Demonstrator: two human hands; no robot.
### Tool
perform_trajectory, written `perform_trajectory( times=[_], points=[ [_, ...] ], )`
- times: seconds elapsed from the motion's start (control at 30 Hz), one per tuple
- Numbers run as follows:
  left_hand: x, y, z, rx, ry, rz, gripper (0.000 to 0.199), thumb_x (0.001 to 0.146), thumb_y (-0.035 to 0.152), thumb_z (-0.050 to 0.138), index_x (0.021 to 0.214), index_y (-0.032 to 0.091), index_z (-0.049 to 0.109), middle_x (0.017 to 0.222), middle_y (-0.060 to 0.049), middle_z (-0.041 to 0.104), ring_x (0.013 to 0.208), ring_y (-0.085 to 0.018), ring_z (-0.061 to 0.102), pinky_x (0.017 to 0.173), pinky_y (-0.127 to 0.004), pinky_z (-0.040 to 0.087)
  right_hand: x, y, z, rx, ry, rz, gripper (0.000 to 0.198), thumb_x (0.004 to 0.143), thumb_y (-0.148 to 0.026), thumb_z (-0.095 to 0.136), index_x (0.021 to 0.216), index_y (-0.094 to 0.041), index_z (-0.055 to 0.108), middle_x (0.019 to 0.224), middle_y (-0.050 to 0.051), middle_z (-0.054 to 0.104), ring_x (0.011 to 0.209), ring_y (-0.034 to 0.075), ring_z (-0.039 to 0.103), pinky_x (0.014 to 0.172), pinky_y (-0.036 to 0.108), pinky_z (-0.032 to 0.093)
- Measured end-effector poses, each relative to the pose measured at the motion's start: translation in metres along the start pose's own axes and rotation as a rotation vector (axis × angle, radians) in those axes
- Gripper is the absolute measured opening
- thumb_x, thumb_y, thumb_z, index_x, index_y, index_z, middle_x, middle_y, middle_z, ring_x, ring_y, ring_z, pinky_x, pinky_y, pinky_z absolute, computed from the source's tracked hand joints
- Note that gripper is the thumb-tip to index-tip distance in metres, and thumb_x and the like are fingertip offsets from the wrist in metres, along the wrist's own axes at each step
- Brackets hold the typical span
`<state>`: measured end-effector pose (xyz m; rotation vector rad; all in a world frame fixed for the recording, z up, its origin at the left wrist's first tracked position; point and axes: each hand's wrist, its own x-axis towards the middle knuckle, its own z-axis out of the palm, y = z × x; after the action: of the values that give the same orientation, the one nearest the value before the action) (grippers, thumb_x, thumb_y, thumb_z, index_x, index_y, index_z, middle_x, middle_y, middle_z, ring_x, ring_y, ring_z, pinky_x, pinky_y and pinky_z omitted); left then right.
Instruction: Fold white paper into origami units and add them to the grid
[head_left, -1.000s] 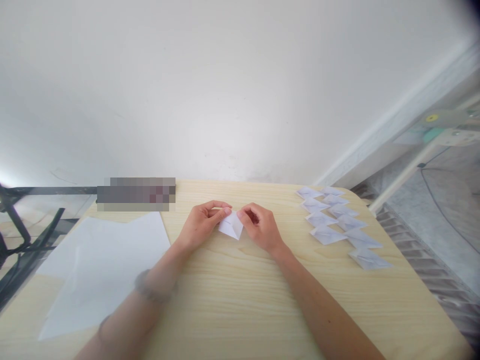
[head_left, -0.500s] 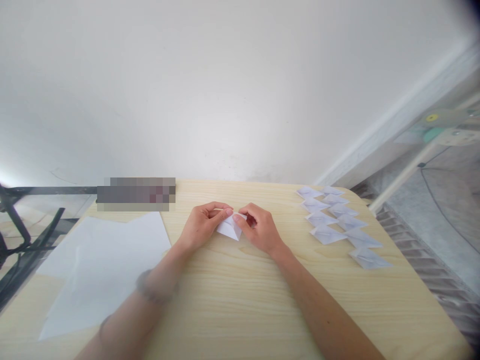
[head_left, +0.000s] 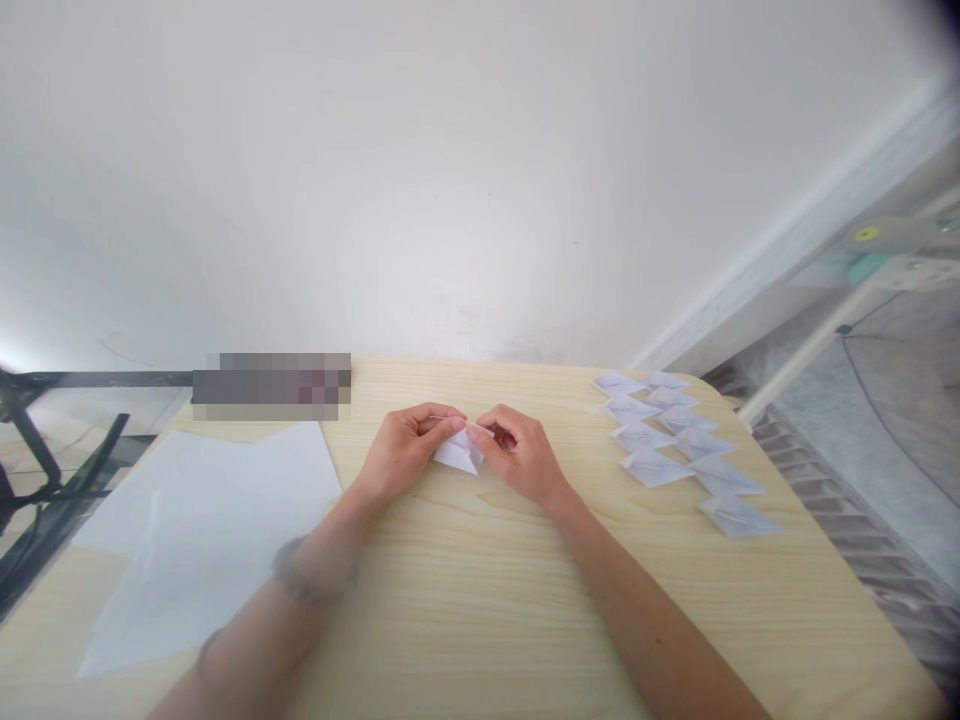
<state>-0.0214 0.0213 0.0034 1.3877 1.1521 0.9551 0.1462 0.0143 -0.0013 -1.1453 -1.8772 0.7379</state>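
Between my hands is a small piece of folded white paper (head_left: 460,457), held just above or against the table; which of the two I cannot tell. My left hand (head_left: 409,447) pinches its upper left edge between thumb and fingers. On the other side my right hand (head_left: 521,450) grips the upper right edge, thumb on the near face and fingers curled behind. The tips of both thumbs lie close together near the top of the paper. My fingers hide its back and upper corners.
Several folded white paper pieces (head_left: 654,467) lie in two staggered columns at the right of the wooden table (head_left: 465,600). Large white sheets (head_left: 202,530) lie at the left. A blurred-out dark object (head_left: 270,388) sits at the back left, against the wall (head_left: 450,180).
The lower point of the folded paper has tilted up slightly and looks shorter. Both hands keep nearly the same place and grip.
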Motion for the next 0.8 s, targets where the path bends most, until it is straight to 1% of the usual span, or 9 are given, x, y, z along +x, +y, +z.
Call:
perform_trajectory(
  times=[0.2,0.3,0.43,0.67,0.8],
  points=[
    [-0.0007,0.0001,0.0011,-0.001,-0.007,0.005,0.034,0.072,0.044,0.058,0.085,0.013,0.063,0.078,-0.006,0.068,0.067,-0.017,0.059,0.057,-0.024,0.043,0.0012,-0.0015,-0.0020,0.010,-0.005,0.023,0.020,0.080,-0.032,0.048,0.070,-0.016,0.057,0.063,-0.001,0.053,0.054,0.008,0.044,0.051,0.020,0.035],
    [-0.0008,0.0004,0.0016,0.010,0.004,0.009,0.034,0.073,0.043,0.057,0.087,0.013,0.064,0.080,-0.006,0.068,0.070,-0.017,0.059,0.060,-0.024,0.044,0.0013,-0.0021,-0.0031,0.024,-0.020,0.030,0.019,0.081,-0.031,0.047,0.070,-0.017,0.056,0.064,-0.001,0.054,0.055,0.008,0.045,0.051,0.020,0.035],
    [0.0000,0.0000,0.0017,0.025,0.032,0.036,0.031,0.073,0.042,0.058,0.083,0.014,0.066,0.082,-0.005,0.068,0.073,-0.017,0.059,0.063,-0.024,0.044,0.0012,-0.0020,-0.0032,0.033,-0.032,0.022,0.020,0.082,-0.028,0.045,0.069,-0.017,0.054,0.065,-0.001,0.053,0.057,0.008,0.045,0.051,0.020,0.034],
    [0.0009,-0.0025,0.0027,-0.010,0.049,0.033,0.031,0.071,0.041,0.060,0.085,0.013,0.065,0.084,-0.007,0.068,0.075,-0.018,0.060,0.065,-0.025,0.045,0.0018,-0.0014,-0.0032,0.004,-0.022,0.002,0.022,0.083,-0.028,0.044,0.067,-0.017,0.054,0.061,-0.002,0.050,0.056,0.008,0.044,0.051,0.020,0.033],
    [0.0008,-0.0031,0.0037,-0.041,0.064,0.023,0.032,0.070,0.040,0.061,0.086,0.012,0.064,0.085,-0.007,0.067,0.076,-0.018,0.060,0.065,-0.026,0.045,0.0018,0.0002,-0.0023,-0.004,-0.009,0.019,0.023,0.082,-0.030,0.046,0.066,-0.016,0.055,0.061,-0.001,0.052,0.055,0.008,0.045,0.051,0.020,0.033]
  ],
)
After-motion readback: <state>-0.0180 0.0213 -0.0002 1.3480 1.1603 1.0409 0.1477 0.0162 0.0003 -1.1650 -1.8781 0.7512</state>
